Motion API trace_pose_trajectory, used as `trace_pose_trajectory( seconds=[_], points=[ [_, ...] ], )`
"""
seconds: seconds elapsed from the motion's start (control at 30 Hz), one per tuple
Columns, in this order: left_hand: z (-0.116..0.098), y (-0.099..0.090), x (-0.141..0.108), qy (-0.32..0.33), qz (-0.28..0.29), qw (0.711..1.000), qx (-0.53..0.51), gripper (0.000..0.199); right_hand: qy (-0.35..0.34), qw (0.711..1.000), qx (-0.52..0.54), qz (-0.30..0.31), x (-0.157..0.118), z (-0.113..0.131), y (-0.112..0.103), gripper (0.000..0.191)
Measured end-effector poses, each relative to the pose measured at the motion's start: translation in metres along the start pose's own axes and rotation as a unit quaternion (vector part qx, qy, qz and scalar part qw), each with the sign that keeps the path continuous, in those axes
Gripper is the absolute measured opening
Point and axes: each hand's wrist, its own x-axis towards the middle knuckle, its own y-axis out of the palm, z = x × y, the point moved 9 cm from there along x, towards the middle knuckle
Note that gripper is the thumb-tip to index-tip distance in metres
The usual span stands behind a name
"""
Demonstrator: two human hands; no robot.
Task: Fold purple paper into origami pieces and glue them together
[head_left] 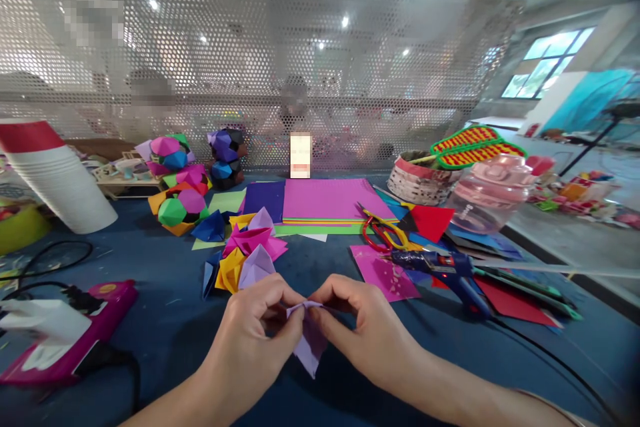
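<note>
Lilac paper, folded to a point at its lower end (311,347), is pinched along its top edge between the left hand (263,327) and the right hand (363,330), thumbs and fingers of both closed on it just above the blue table (175,373). Just beyond the left hand sits a cluster of folded paper pieces (250,240) in yellow, pink, lilac and blue. Farther off lies a stack of coloured sheets (327,200), pink on top. Scissors with red and yellow handles (385,230) and a dark blue glue gun (447,270) lie past the right hand, near a pink sheet (380,273). Multicoloured paper balls (180,207) stand to the left, between the stack and tilted white cups (67,177). A magenta power strip (107,310) lies at the left.
</note>
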Motion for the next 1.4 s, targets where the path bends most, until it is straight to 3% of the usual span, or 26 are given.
trace_pose_trajectory(
  seconds=[0.17, 0.53, 0.73, 1.07, 1.4],
  points=[
    [0.008, 0.007, 0.0, -0.032, 0.032, 0.999, 0.023, 0.012, -0.078, 0.994, -0.074, -0.026, -0.002, 0.012, -0.002, 0.007],
    [-0.009, 0.001, 0.003, 0.057, -0.009, 0.989, 0.139, 0.019, -0.148, 0.982, -0.113, -0.026, -0.005, 0.017, -0.005, 0.018],
    [-0.017, 0.002, -0.002, 0.104, -0.026, 0.98, 0.169, 0.019, -0.15, 0.98, -0.129, -0.033, -0.006, 0.017, -0.004, 0.013],
    [-0.031, 0.007, -0.018, 0.158, -0.123, 0.941, 0.273, 0.021, -0.164, 0.973, -0.155, -0.046, -0.007, 0.023, 0.0, 0.012],
    [-0.036, 0.022, -0.031, 0.207, -0.117, 0.915, 0.325, 0.014, -0.157, 0.962, -0.222, -0.038, -0.01, 0.024, 0.008, 0.018]
  ],
)
